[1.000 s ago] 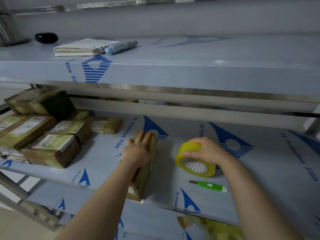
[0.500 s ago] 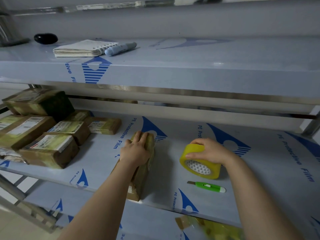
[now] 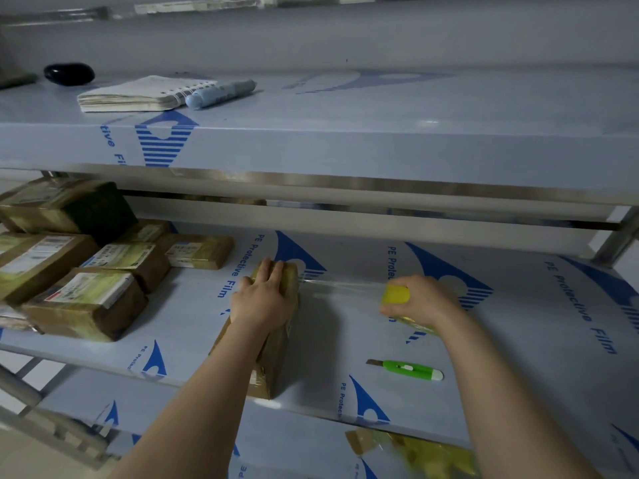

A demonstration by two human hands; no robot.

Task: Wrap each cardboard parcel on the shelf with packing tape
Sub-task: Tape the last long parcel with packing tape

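Observation:
A long brown cardboard parcel [image 3: 273, 354] stands on edge on the middle shelf [image 3: 345, 385]. My left hand [image 3: 262, 299] presses flat on its top near the far end. My right hand [image 3: 420, 300] grips the yellow tape roll [image 3: 396, 294], lifted to the right of the parcel. A strip of clear tape [image 3: 340, 286] stretches from the roll to the parcel's far top corner. The hand covers most of the roll.
A green utility knife [image 3: 408, 369] lies on the shelf in front of my right hand. Several taped parcels [image 3: 86, 299] are piled at the left. On the top shelf are a notepad [image 3: 138, 95], a blue marker [image 3: 221, 93] and a black object [image 3: 69, 74]. Yellow scraps [image 3: 422, 452] lie on the shelf below.
My right hand has lifted the tape roll off the shelf and pulled it right, drawing out a strip of tape from the parcel. My left hand stays on the parcel.

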